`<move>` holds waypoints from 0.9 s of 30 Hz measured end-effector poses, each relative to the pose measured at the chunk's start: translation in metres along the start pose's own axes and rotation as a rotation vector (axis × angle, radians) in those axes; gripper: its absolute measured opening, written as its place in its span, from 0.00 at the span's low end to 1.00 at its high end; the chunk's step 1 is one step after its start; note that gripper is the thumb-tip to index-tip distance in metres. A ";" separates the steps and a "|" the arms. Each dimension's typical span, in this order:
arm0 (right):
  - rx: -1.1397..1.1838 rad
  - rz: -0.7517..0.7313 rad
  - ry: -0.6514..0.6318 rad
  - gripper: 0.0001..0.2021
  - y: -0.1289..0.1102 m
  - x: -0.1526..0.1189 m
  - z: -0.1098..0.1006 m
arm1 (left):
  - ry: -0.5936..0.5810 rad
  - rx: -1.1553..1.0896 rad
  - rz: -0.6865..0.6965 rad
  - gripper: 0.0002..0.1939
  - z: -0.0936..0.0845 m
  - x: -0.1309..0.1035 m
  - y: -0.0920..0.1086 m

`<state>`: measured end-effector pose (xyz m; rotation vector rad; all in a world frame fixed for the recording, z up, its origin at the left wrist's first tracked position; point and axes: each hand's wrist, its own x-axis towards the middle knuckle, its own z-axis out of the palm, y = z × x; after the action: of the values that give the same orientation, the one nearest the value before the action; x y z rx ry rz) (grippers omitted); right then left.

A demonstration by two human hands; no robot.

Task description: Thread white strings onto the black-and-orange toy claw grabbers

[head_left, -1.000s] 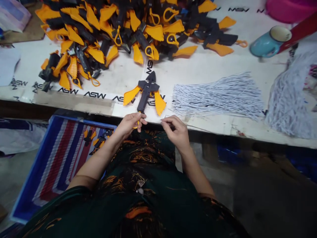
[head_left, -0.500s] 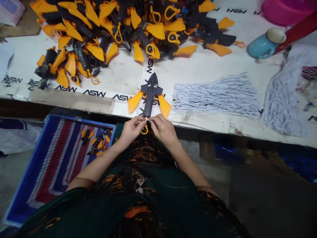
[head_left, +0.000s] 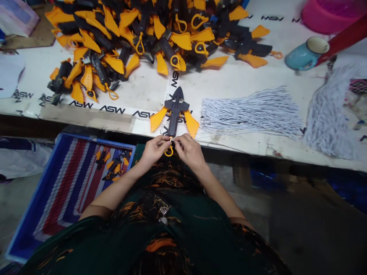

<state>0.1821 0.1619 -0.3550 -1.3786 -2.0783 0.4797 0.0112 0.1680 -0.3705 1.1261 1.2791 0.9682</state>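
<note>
A black toy-like piece with orange wings lies at the table's front edge, its pointed end away from me. An orange loop hangs from its near end. My left hand pinches at the base of this loop, and my right hand pinches close beside it. A thin pale strand shows between the fingertips; which fingers hold it is too small to tell. To the right lies a flat bundle of white-grey cords.
A heap of similar black and orange pieces covers the back left and middle. A blue mug, a pink basin and another cord bundle are at the right. A blue-rimmed tray holding several pieces sits low left.
The view has shifted slightly, so the table contents appear a little lower and mostly farther right. Both hands keep their pinch at the loop, with hardly any change.
</note>
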 end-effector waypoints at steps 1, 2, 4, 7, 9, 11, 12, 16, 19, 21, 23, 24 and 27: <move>0.003 -0.001 0.006 0.09 0.000 0.000 0.000 | -0.001 -0.001 -0.001 0.19 0.000 0.000 0.000; 0.004 0.001 0.013 0.09 0.000 0.000 0.001 | -0.003 -0.002 -0.001 0.20 0.001 0.000 0.000; -0.001 0.020 0.030 0.09 -0.001 0.000 0.003 | -0.008 -0.003 -0.002 0.20 0.001 0.000 0.001; -0.010 0.058 0.051 0.09 -0.002 0.001 0.007 | -0.006 0.001 0.001 0.21 0.002 0.000 0.001; 0.009 0.075 0.056 0.08 -0.002 0.000 0.008 | 0.003 -0.001 0.001 0.21 0.003 0.000 0.001; 0.046 0.089 0.066 0.08 -0.003 -0.001 0.009 | 0.014 -0.006 -0.003 0.21 0.004 0.000 0.000; 0.064 0.098 0.078 0.08 -0.003 -0.002 0.008 | 0.017 -0.009 -0.005 0.22 0.004 0.000 0.000; 0.097 0.126 0.126 0.08 -0.003 -0.004 0.008 | 0.022 -0.024 -0.012 0.22 0.006 -0.001 0.000; 0.097 0.097 0.102 0.08 -0.002 -0.006 0.008 | 0.024 -0.024 -0.017 0.22 0.006 -0.001 0.001; 0.085 0.085 0.091 0.08 -0.002 -0.007 0.009 | 0.024 -0.014 -0.016 0.22 0.006 -0.001 0.001; 0.066 0.085 0.086 0.09 -0.002 -0.007 0.009 | 0.022 -0.005 -0.014 0.22 0.006 -0.002 0.001; 0.056 0.085 0.082 0.09 -0.002 -0.007 0.009 | 0.021 -0.002 -0.012 0.22 0.006 -0.002 0.001; 0.029 0.085 0.080 0.09 -0.003 -0.006 0.009 | 0.015 0.005 0.000 0.22 0.005 -0.002 0.001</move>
<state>0.1762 0.1553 -0.3618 -1.4501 -1.9477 0.4803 0.0163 0.1656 -0.3696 1.1244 1.2946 0.9757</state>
